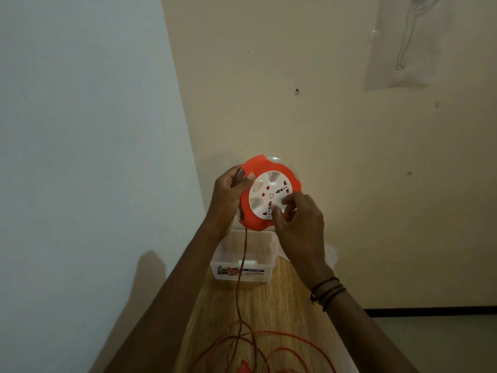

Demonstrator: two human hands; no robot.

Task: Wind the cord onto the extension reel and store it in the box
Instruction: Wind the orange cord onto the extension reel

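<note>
I hold a round orange extension reel [265, 168] with a white socket face in the air above the table. My left hand [228, 195] grips the reel's left rim, thumb on the front. My right hand [298, 222] pinches the white centre disc at its lower right. The orange cord [241, 270] hangs from the reel's lower left edge, passes in front of the box and lies in loose loops on the table near me. Under the reel a clear plastic box [243, 270] with a printed label stands open.
The narrow wooden table [269, 305] runs away from me to a beige wall. A pale wall stands close on the left. The box's clear lid [332, 254] rests behind the box to the right. An orange plug end [246, 366] lies at the bottom edge.
</note>
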